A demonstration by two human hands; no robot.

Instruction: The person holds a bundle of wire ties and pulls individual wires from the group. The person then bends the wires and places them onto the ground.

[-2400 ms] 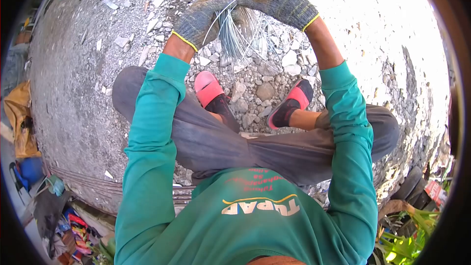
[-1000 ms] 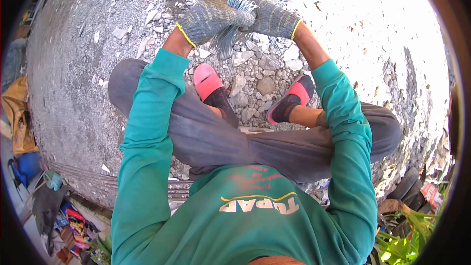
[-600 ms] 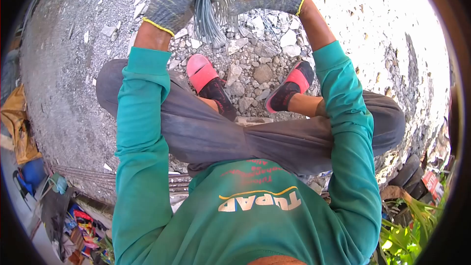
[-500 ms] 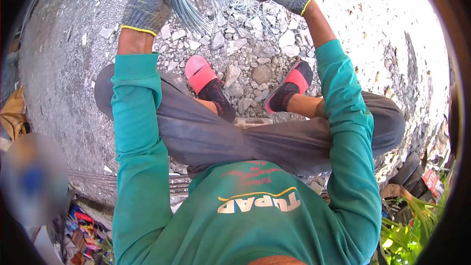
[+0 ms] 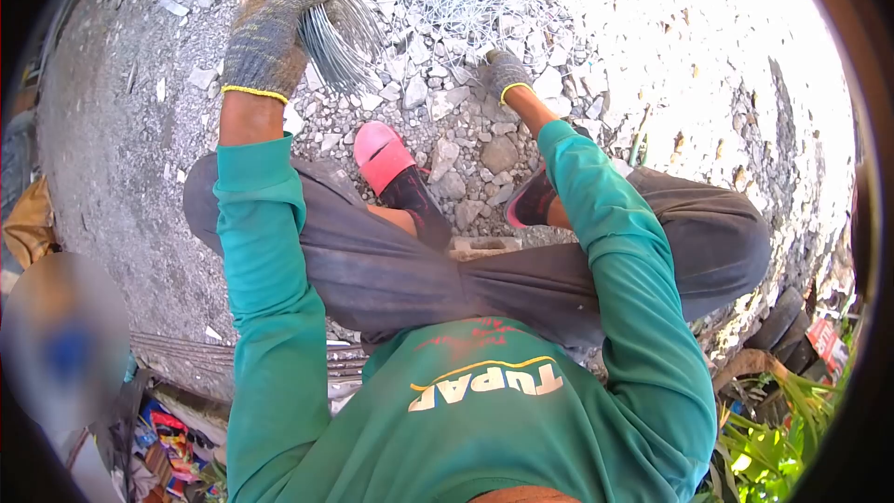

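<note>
My left hand (image 5: pixel 270 37), in a grey knit glove with a yellow cuff, is closed around a bundle of thin grey wires (image 5: pixel 340 42). The wires fan out from the fist, their loose ends hanging toward the rubble. My right hand (image 5: pixel 506 74), gloved alike, is low over the stones at the near edge of a loose, tangled wire pile (image 5: pixel 475 0). Its fingers are curled down and look closed; whatever is between them is too small to make out.
Broken stones (image 5: pixel 447 102) cover the ground around my pink slippers (image 5: pixel 382 158). A concrete block (image 5: pixel 484 247) lies beneath my crossed legs. Long thin rods (image 5: pixel 182 345) lie at left, near a blurred round shape (image 5: pixel 65 340). Green plants (image 5: pixel 792 428) grow at lower right.
My right hand has dropped from above the wire pile to its near edge, closer to my body. My left hand has shifted slightly nearer with the wire bundle, and the pile shows more fully.
</note>
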